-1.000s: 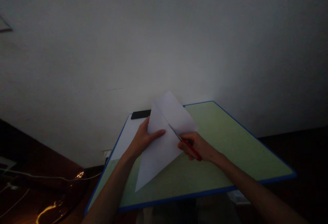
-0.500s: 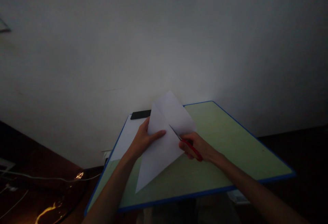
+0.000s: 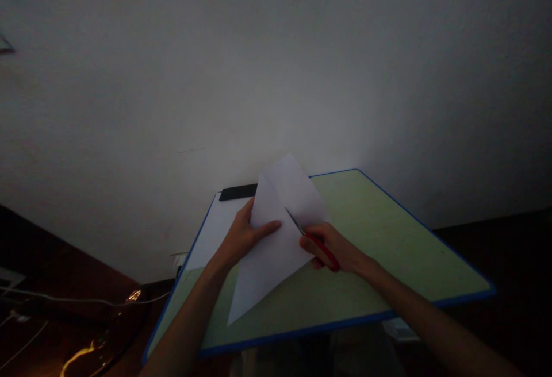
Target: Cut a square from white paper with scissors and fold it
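Note:
A white sheet of paper is held up at a tilt over the table. My left hand is closed on its left side, thumb on the near face and the other fingers behind it. In my right hand is a pair of scissors with red handles. Their blades point up and left into the sheet, along a cut that divides it from the right. The part right of the cut bends away behind the blades.
The light green table has a blue edge and stands against a grey-white wall. At its back left lie a flat black object and more white paper. White cables run low on the left.
The top of the paper has shifted slightly right, and its right part has drawn in a little. The scissors have stayed almost in place in my right hand.

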The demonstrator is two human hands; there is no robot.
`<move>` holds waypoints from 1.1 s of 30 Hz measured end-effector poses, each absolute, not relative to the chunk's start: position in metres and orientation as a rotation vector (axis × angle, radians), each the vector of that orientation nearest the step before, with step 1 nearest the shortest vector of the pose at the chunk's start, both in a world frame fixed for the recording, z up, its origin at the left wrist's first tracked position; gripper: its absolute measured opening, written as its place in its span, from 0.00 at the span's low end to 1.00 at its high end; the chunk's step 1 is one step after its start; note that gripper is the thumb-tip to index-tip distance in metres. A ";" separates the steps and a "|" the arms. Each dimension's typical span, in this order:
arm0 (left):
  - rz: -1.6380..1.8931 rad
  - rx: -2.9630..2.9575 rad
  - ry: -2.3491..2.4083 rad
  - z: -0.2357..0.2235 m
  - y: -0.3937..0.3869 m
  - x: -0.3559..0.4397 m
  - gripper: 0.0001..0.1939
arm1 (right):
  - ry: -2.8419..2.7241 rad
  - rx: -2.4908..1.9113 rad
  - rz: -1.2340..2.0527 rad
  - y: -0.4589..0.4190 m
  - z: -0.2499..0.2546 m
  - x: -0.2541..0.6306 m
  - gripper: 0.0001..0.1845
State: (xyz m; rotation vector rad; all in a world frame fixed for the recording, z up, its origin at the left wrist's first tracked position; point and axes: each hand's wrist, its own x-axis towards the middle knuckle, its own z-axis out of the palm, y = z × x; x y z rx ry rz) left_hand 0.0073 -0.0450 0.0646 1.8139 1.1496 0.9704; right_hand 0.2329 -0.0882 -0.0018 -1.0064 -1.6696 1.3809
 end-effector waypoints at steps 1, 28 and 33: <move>0.967 1.814 1.147 0.064 -0.045 0.007 0.37 | -1.670 -1.010 1.386 -0.088 -0.001 0.233 0.30; 0.939 1.917 1.170 0.066 -0.045 0.009 0.37 | -1.604 -1.087 1.423 -0.092 0.013 0.226 0.29; 0.944 1.931 1.178 0.065 -0.044 0.009 0.38 | -1.590 -1.079 1.423 -0.092 0.013 0.226 0.29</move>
